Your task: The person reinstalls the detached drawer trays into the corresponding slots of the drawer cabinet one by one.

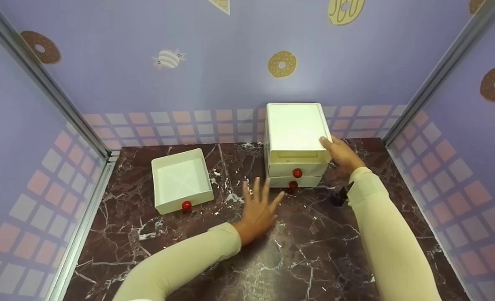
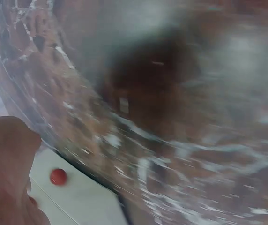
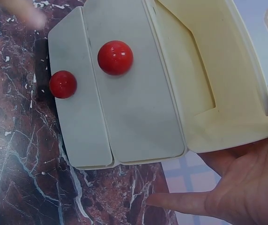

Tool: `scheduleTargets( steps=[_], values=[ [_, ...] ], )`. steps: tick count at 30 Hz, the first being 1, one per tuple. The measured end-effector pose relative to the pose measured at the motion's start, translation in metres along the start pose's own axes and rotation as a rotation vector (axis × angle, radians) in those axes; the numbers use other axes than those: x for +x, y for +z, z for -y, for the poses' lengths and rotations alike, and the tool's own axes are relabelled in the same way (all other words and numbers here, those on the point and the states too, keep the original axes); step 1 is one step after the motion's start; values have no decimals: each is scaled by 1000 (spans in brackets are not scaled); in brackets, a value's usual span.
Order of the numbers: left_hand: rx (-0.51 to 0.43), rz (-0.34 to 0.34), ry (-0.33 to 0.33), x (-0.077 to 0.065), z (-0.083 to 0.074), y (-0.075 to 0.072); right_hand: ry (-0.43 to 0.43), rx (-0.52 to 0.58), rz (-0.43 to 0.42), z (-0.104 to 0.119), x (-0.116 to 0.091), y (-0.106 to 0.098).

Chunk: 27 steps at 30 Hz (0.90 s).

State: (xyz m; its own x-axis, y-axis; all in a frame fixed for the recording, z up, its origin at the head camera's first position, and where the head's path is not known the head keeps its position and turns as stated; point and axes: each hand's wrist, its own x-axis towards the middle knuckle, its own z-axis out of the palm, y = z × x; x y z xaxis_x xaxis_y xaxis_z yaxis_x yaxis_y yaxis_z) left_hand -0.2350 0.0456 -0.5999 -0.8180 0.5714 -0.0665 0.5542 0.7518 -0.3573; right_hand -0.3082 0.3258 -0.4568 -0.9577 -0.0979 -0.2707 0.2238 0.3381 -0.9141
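Note:
A small white drawer cabinet [image 1: 298, 125] stands against the back wall. Its top slot is bare inside, and two drawers with red round knobs [image 3: 115, 57] sit shut below. My right hand [image 1: 343, 154] holds the cabinet's upper right edge, thumb on the top and fingers along the side. Left of the cabinet, a removed white drawer [image 1: 182, 179] lies upright on the table, with nothing in it and its red knob toward me. Between the two, my left hand [image 1: 257, 213] is over the table with its fingers spread, holding nothing. The left wrist view is blurred.
The dark red marbled table [image 1: 272, 267] has several small white flecks, mostly between drawer and cabinet. A dark object [image 1: 338, 196] is partly visible by my right wrist. Patterned purple walls [image 1: 230, 75] enclose the back and both sides.

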Motion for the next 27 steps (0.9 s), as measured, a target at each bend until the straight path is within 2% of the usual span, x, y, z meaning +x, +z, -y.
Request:
scheduleTargets(
  steps=[5, 9, 12, 14, 16, 18, 21, 23, 25, 27],
  values=[
    [-87, -11, -126, -25, 47, 22, 34, 52, 2, 0, 2, 1],
    [-39, 14, -286, -48, 89, 42, 34, 97, -1, -1, 3, 1],
    [11, 85, -376, -66, 117, 55, 37, 114, 1, -3, 3, 1],
    [10, 116, -397, -78, 130, 61, 27, 82, 8, -3, 3, 0],
    [21, 99, -382, -88, 139, 68, 17, 53, 15, -3, 2, -1],
    [35, 0, -351, -95, 144, 76, 3, 6, 17, -3, 1, -2],
    [64, -241, -300, -99, 151, 91, 2, -19, 12, -1, 0, -3],
    [78, -375, -272, -98, 156, 98, 11, -19, 6, -1, 0, -3],
    [86, -447, -250, -97, 161, 102, 17, -6, 3, -1, 0, -2],
    [98, -465, -233, -96, 165, 105, 29, 10, 6, -2, 0, -1]
  ],
)
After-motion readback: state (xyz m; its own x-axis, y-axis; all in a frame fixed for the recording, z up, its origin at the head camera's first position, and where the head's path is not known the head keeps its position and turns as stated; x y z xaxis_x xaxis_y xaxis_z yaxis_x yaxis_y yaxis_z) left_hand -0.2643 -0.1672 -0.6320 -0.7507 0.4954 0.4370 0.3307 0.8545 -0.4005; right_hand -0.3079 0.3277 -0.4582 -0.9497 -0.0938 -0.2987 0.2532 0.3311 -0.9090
